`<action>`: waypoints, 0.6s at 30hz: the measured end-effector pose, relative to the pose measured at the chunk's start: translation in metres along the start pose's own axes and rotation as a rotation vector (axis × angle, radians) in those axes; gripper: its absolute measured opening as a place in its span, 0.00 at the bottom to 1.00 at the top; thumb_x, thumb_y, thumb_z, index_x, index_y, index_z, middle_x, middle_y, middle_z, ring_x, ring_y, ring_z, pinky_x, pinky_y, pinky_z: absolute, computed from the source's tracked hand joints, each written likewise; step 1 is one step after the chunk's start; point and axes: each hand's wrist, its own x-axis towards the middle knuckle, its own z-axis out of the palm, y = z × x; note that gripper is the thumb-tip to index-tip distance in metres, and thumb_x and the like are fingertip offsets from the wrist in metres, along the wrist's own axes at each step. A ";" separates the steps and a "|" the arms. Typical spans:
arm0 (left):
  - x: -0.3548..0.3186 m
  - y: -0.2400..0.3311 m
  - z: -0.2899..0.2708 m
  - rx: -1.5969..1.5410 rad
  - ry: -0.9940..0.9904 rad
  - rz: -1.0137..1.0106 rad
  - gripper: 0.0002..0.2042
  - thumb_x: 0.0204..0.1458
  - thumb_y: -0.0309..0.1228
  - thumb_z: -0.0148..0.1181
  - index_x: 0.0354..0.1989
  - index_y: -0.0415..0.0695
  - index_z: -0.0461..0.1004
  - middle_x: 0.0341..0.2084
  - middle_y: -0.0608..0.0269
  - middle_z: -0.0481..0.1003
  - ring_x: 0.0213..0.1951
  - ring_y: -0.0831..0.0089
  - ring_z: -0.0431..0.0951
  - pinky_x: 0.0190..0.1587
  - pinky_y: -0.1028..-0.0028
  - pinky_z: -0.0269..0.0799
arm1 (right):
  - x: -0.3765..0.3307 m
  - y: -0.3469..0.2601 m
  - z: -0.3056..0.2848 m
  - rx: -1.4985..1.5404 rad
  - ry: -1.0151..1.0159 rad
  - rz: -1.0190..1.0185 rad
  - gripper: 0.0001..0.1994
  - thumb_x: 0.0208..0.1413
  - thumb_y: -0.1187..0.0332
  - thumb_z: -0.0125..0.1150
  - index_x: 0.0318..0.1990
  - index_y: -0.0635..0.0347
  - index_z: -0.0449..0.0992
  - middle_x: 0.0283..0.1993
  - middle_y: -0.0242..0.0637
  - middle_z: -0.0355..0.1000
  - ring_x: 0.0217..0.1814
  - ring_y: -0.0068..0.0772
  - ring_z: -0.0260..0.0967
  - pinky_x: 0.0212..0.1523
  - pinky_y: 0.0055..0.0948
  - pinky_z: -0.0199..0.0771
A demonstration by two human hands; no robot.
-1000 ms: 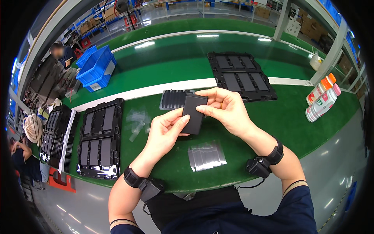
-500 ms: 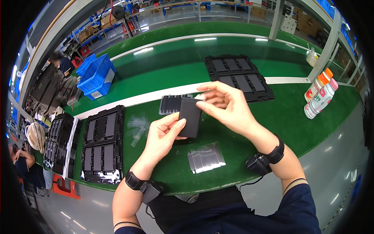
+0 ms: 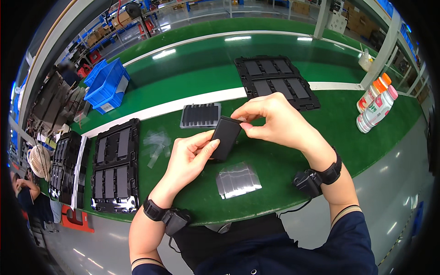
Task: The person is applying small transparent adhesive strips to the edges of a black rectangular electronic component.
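Note:
My left hand (image 3: 195, 153) grips a slim black rectangular block (image 3: 225, 137) by its lower left side, thumb on the face. At the block's upper right corner, my right hand (image 3: 272, 120) has thumb and index finger pinched together. A small pale bit shows between those fingertips, too small to make out. Behind the block lies a small clear tray with black strips (image 3: 200, 115). Nearer to me, a stack of clear film sheets (image 3: 238, 179) rests on the green bench top (image 3: 284, 183). Loose clear film strips (image 3: 157, 145) lie left of my left hand.
At the left stands a black tray with dark flat pieces (image 3: 115, 165), beside a stack of black trays (image 3: 64, 169). Another black tray (image 3: 277, 82) lies farther back. Blue bins (image 3: 107, 89) are at the far left; two bottles (image 3: 376, 107) stand at the right.
The block has tilted, its top leaning to the right. My right fingertips have come down onto its upper corner. The whole view has shifted slightly.

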 end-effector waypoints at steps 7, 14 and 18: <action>-0.002 0.003 0.003 -0.054 0.086 -0.056 0.13 0.55 0.27 0.53 0.49 0.38 0.71 0.33 0.63 0.77 0.33 0.83 0.75 0.36 0.80 0.74 | -0.005 -0.009 0.025 -0.342 0.212 -0.149 0.15 0.37 0.80 0.61 0.38 0.60 0.76 0.29 0.36 0.73 0.27 0.34 0.72 0.26 0.28 0.74; 0.000 0.000 -0.007 -0.253 0.048 -0.124 0.15 0.56 0.30 0.53 0.51 0.40 0.69 0.37 0.63 0.76 0.37 0.79 0.76 0.37 0.78 0.76 | -0.002 -0.004 0.028 -0.050 0.282 -0.155 0.21 0.39 0.78 0.61 0.47 0.58 0.73 0.37 0.39 0.74 0.36 0.32 0.73 0.39 0.26 0.75; -0.002 0.006 -0.007 -0.283 0.032 -0.096 0.15 0.56 0.30 0.52 0.52 0.40 0.69 0.38 0.64 0.76 0.37 0.78 0.76 0.37 0.77 0.76 | 0.000 -0.006 0.028 0.416 0.237 0.142 0.20 0.45 0.71 0.65 0.49 0.60 0.72 0.38 0.39 0.74 0.38 0.27 0.73 0.41 0.28 0.75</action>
